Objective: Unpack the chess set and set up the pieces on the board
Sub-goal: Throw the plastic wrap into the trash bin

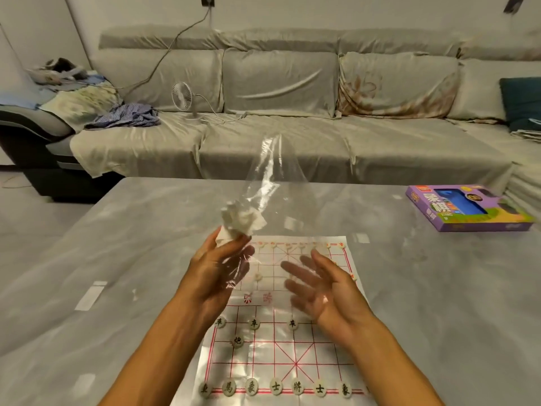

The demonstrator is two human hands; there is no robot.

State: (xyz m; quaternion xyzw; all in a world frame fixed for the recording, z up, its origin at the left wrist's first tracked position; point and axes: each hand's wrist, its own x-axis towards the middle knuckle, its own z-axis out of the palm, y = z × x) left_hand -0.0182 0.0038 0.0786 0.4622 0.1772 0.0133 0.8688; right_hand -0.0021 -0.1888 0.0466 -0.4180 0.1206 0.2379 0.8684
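1. While the clear plastic bag [265, 183] floats up over the table [439, 288], the left hand [215, 276] grips its lower end together with a crumpled white paper wad [241, 222], fingers curled round both.
2. Over on the other side, the right hand [322, 291] is spread and holds nothing; it hovers above the middle of the paper board [292, 358], blurred, and whether it brushes the film cannot be told.
3. Down on the board, the near row carries seven black-lettered pieces [276, 386], with three more and a cannon piece [237, 341] set further up on the person's side.
4. Across the river line, the red pieces [301, 245] sit along the far edge, too small to read.
5. Now the handling: that bag looks feather-light, limp and slick, so it will likely billow and slide. Best taken in a bunched fistful near the held end, not by a loose flap.
6. The wad is soft and should crush easily in the same fist.
7. As for the pieces, they look like small hard discs, light enough to skid on the thin sheet, so a swinging bag could nudge them. A pinch by the rim looks right.
8. Well off to the right, the purple box [468, 210] lies flat on the table, apart from the board.
9. By the look of it, setup is partly done and packaging wants clearing.
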